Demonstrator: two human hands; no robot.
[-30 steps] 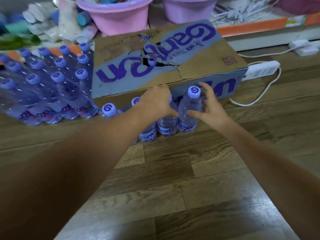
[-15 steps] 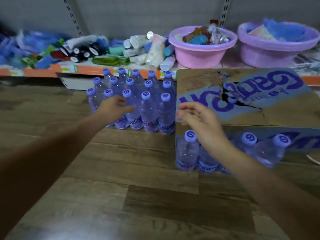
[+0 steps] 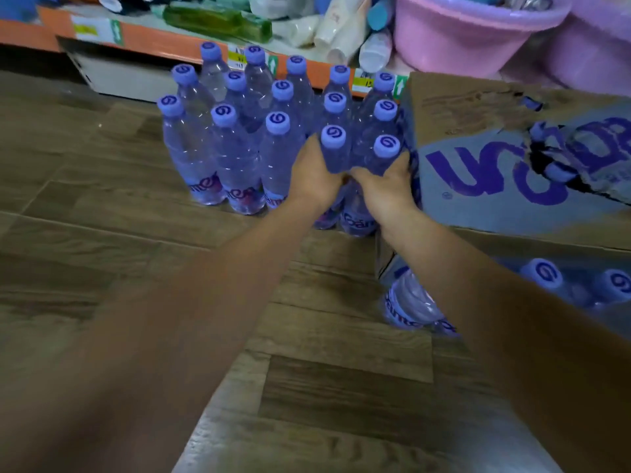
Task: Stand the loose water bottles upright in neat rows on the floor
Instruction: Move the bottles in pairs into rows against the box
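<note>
Clear water bottles with purple caps stand upright in rows [image 3: 235, 155] on the wooden floor, beside a torn cardboard box [image 3: 485, 172]. My left hand [image 3: 312, 177] grips the front-row bottle [image 3: 333, 148] second from the right, just below its neck. My right hand [image 3: 387, 186] grips the rightmost front bottle [image 3: 385, 155], which stands against the box. In front of the box, several more bottles [image 3: 413, 302] stand near my right forearm, partly hidden by it.
A low orange-edged shelf [image 3: 143, 39] behind the rows carries tubes, a green bottle [image 3: 218, 20] and pink basins [image 3: 474, 32]. Bare wooden floor [image 3: 307, 370] stretches in front of the rows and to their left.
Both hands were apart and free half a second ago; now they have closed on two neighbouring front-row bottles next to the box. The camera has moved closer to the rows.
</note>
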